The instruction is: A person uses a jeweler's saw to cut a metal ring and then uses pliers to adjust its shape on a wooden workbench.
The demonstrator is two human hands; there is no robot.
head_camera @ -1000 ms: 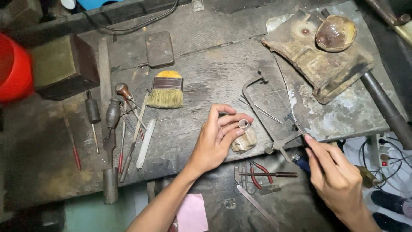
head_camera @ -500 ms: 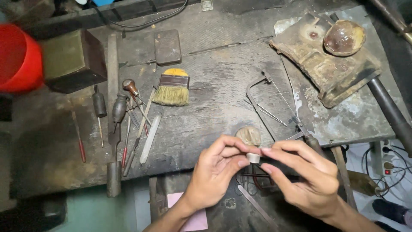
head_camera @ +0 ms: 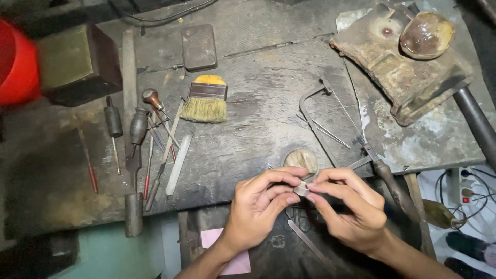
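Both hands meet over workbench front edge, centre-right. Left hand & right hand: fingertips pinched together on a small metal ring. Round wooden peg just behind. Brush & hand tools lie toward left; saw frame right

Dim, uneven light falls from above onto the middle of the dark worktop, where the grain shows plainly. The corners sink into near black, most of all at the lower left. The red container at the left edge is smeared by motion blur. A pale metal sheet at the right catches soft glare. Both hands are lit evenly and sharp, casting faint shadows beneath them.
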